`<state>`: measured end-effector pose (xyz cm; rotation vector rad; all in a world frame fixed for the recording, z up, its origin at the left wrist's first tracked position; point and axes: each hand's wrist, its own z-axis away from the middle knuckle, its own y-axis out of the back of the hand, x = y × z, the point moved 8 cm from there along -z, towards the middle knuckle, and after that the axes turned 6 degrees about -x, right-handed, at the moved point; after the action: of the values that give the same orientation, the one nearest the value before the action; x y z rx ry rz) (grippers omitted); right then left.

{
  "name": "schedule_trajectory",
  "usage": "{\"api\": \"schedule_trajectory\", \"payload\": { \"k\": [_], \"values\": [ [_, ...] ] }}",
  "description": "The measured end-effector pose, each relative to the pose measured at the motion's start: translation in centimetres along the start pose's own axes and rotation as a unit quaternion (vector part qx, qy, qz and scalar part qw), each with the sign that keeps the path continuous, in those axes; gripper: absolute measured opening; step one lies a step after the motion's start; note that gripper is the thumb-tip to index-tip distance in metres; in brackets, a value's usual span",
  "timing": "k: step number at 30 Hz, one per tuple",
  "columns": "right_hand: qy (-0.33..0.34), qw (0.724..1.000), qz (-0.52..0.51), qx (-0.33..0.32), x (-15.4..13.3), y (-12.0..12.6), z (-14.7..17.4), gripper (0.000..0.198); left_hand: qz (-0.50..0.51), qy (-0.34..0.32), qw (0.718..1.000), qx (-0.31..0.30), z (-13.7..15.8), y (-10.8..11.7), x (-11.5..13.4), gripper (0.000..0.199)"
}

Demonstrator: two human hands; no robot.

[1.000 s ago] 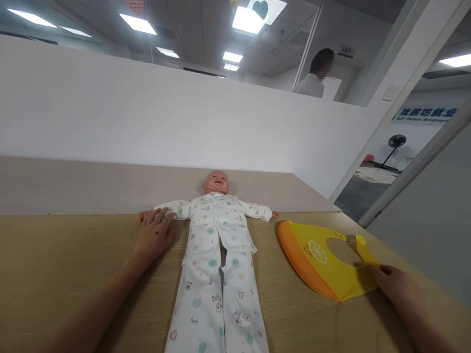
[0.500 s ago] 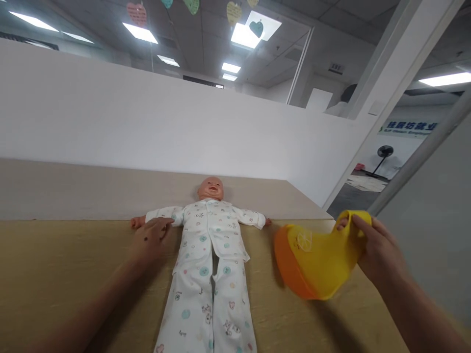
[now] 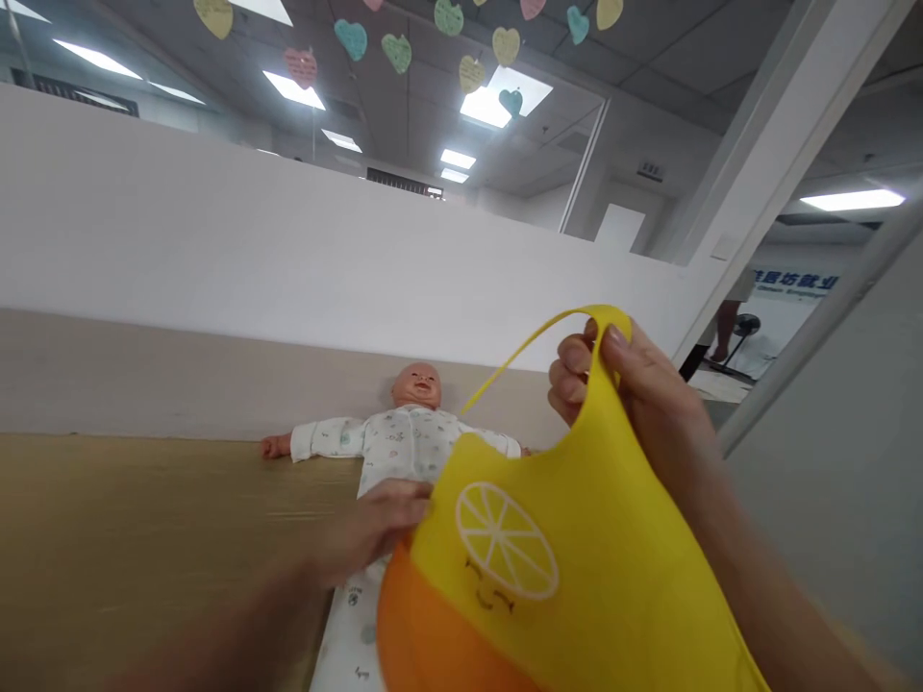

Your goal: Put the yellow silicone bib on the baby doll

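Along the left of the table (image 3: 144, 538), bare wood shows below a beige strip (image 3: 144, 384) that runs to the white wall (image 3: 216, 231). Next comes the doll (image 3: 400, 442), lying face up in printed white clothes, its arms out wide and its head on the strip. Over its middle is the left hand (image 3: 379, 524), blurred, fingertips at the left edge of the bib (image 3: 612, 538); I cannot tell whether they pinch it. Held up in front of the doll's legs and right of its chest, the bib shows its orange pocket and lemon print. At its top, the right hand (image 3: 627, 384) pinches the neck band between thumb and fingers, one strap arching leftward. Farther right, a fan (image 3: 746, 325) stands beyond the doorway.
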<state>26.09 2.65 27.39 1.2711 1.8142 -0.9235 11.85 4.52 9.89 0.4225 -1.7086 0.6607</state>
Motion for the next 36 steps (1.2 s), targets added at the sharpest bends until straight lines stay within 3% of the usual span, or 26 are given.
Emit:
{"api": "schedule_trajectory", "payload": {
  "k": [2,4,7,12,15,21,27,31,36],
  "values": [
    [-0.007,1.0,0.018,-0.007,1.0,-0.4,-0.7,0.019,0.121,0.005,0.993,-0.008,0.4,0.5,0.3,0.034],
    [-0.02,1.0,0.009,-0.015,2.3,-0.6,-1.4,0.023,0.182,-0.003,0.983,0.023,1.0,1.7,0.9,0.042],
    [-0.039,0.998,-0.042,-0.015,4.2,-0.9,-2.2,0.028,0.194,-0.004,0.977,0.087,1.9,3.8,1.3,0.043],
    [-0.033,0.994,-0.102,0.036,6.1,-1.0,-2.0,0.028,0.187,0.004,0.96,0.208,2.8,6.6,1.8,0.025],
    [-0.038,0.989,-0.132,0.052,6.6,-0.9,-1.7,0.026,0.155,0.024,0.953,0.26,3.0,7.2,2.3,0.03],
    [-0.023,0.992,-0.116,0.037,5.6,-0.7,-1.5,0.031,0.061,0.027,0.966,0.25,3.0,6.4,4.1,0.064],
    [-0.026,0.994,-0.1,0.036,5.7,-0.6,-2.9,0.031,0.007,-0.016,0.974,0.225,1.8,6.4,7.7,0.06],
    [-0.065,0.992,-0.085,0.065,8.4,0.7,-4.7,0.023,-0.01,-0.043,0.974,0.223,0.3,7.6,8.4,0.051],
    [-0.062,0.992,-0.051,0.096,12.9,3.0,-7.4,0.023,-0.031,-0.027,0.961,0.275,-1.3,10.6,6.6,0.054]
  ]
}}
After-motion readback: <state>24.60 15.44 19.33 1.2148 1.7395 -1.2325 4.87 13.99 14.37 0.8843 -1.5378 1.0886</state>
